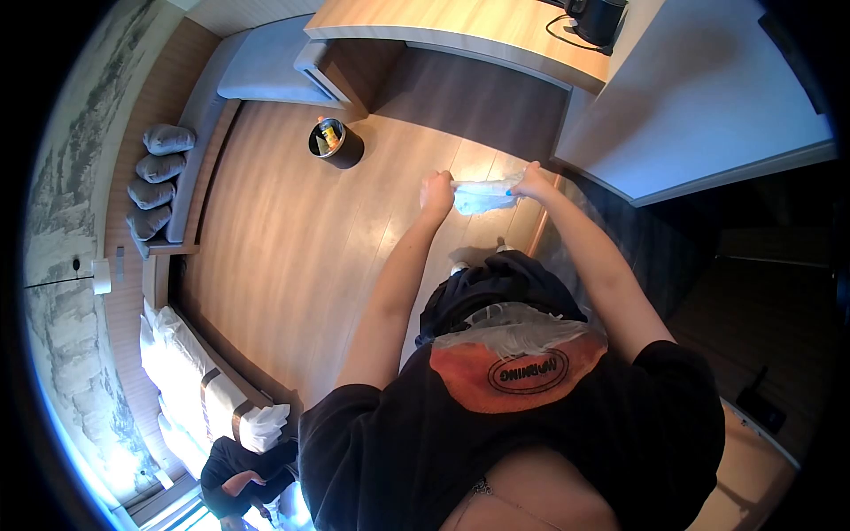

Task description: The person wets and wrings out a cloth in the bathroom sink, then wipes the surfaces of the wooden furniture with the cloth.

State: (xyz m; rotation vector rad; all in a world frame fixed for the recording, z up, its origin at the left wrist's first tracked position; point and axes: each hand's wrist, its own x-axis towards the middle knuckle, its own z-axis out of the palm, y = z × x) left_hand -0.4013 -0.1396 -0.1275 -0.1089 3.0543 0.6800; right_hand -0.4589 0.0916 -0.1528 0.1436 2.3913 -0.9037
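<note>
A thin, whitish crumpled sheet is stretched between my two hands, out in front of my body above the wooden floor. Whether it is cloth or plastic, I cannot tell. My left hand is closed on its left end. The other end is pinched in my right hand, near a small blue spot on the edge. Below the grip, the sheet's lower part hangs loose.
Ahead to the left stands a black bin with colourful packages. A wooden desk carries a black kettle. Grey cushions line a bench at left. Another person is by the white bed.
</note>
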